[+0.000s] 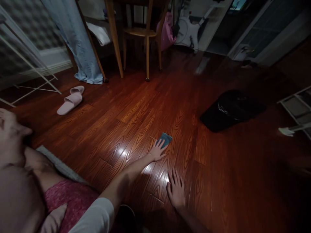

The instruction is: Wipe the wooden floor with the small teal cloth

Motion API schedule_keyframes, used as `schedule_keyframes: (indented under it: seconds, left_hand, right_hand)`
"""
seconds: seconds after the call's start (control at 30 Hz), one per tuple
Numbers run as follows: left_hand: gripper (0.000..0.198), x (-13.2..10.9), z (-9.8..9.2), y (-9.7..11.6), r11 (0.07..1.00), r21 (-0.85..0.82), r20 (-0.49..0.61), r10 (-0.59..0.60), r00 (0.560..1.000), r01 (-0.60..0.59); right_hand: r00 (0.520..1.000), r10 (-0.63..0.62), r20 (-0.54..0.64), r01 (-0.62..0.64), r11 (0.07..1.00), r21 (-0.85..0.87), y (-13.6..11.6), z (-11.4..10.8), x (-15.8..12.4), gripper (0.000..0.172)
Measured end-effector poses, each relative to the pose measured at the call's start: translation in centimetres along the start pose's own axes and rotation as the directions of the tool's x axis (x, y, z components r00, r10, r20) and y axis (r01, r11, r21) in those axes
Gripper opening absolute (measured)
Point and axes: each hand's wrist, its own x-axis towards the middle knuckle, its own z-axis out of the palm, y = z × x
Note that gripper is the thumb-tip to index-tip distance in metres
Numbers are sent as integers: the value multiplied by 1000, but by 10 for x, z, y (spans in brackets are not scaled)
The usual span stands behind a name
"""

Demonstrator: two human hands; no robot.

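Observation:
My left hand (pixel 157 151) reaches forward over the wooden floor, its fingers spread and lying flat. Under its fingertips is a small, flat teal piece (pixel 166 138) that looks like a folded cloth; the fingers hide part of it. A thin light line shows on the floor just left of this piece. Nearer to me, my right hand (pixel 176 191) rests palm down, fingers apart, with nothing visible in it. Floorboards (pixel 143 126) with a strong grain surround both hands.
A black cap-like object (pixel 230 110) lies to the right. Pink slippers (pixel 73 100) are at the left, near a white rack (pixel 36 87). A wooden chair (pixel 147 42) stands ahead. Someone's bare legs and red patterned shorts (pixel 70 197) fill the lower left beside a grey mat (pixel 58 163).

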Motion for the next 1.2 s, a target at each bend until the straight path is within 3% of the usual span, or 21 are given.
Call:
schedule_keyframes:
  seconds: [0.1, 0.2, 0.33, 0.43, 0.57, 0.73, 0.83, 0.97, 1.03, 1.07, 1.13, 1.2]
  left_hand:
    - [60, -17, 8, 14, 991, -4, -8, 135, 991, -135]
    - [55, -42, 0, 5, 993, 18, -27, 120, 992, -120]
    - [56, -79, -25, -30, 996, 33, -22, -80, 997, 80]
    - [55, -110, -48, -64, 953, 59, 15, -297, 955, 296]
    - [55, -158, -74, -110, 802, 100, 6, -592, 806, 588]
    - [54, -223, -92, -149, 537, 69, -68, -838, 541, 841]
    - [54, -255, -91, -152, 390, 25, -112, -914, 390, 920]
    - [57, -269, -76, -131, 293, 15, -211, -934, 289, 956]
    - [58, -261, -67, -113, 279, 18, -217, -936, 277, 960]
    - [60, -255, -63, -103, 297, 19, -207, -933, 294, 955]
    - [61, -240, -55, -80, 376, 19, -168, -912, 373, 927]
    - [62, -226, -45, -54, 506, 26, -127, -854, 505, 862]
  right_hand:
    - [1000, -1, -9, 2, 1000, 5, -1, -2, 1, 63]
    - [1000, -5, -29, 5, 1000, 0, -3, -5, 3, 65]
    - [999, -7, -51, 7, 1000, -11, -4, -5, 6, 65]
    - [998, -11, -69, 9, 1000, -29, -3, -1, 8, 63]
    - [994, -23, -103, 18, 999, -41, 0, 5, 10, 64]
    - [993, -35, -110, 31, 999, -39, 4, 10, 12, 63]
    - [992, -37, -124, 31, 998, -47, 6, 12, 14, 61]
    - [989, -47, -142, 41, 998, -48, 8, 16, 16, 62]
    - [989, -42, -143, 35, 998, -47, 9, 18, 18, 63]
    - [989, -39, -141, 33, 998, -49, 10, 19, 18, 63]
    - [990, -39, -136, 32, 998, -54, 10, 20, 19, 63]
    - [990, -43, -135, 36, 998, -60, 10, 19, 20, 61]
